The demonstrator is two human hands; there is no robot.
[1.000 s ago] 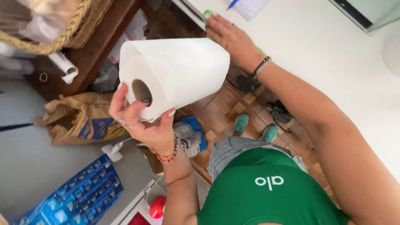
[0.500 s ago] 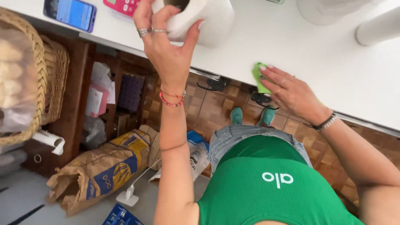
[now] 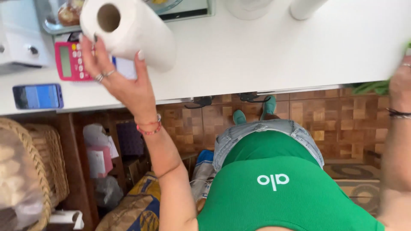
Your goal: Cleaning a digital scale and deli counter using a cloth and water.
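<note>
Above the white tabletop (image 3: pixel 257 55), the left hand (image 3: pixel 117 81) grips a fat white paper towel roll (image 3: pixel 128 32), tilted, its cardboard core facing the camera. Beneath it lie a pink calculator (image 3: pixel 70 62) and a phone (image 3: pixel 37 96). The right hand (image 3: pixel 401 85) rests on a green cloth (image 3: pixel 372 87) at the tabletop's edge; how far it closes I cannot tell.

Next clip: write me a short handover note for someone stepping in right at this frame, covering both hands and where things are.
Left hand: lifted over the white counter, gripping a paper towel roll that lies tilted on its side, its core facing the camera.
Right hand: at the counter's right edge, touching a green cloth; grip cannot be told.
Nearby: a pink calculator and a phone lie on the counter under and left of the roll.
Done: roll is picked up.
Left: roll not yet set down.
</note>
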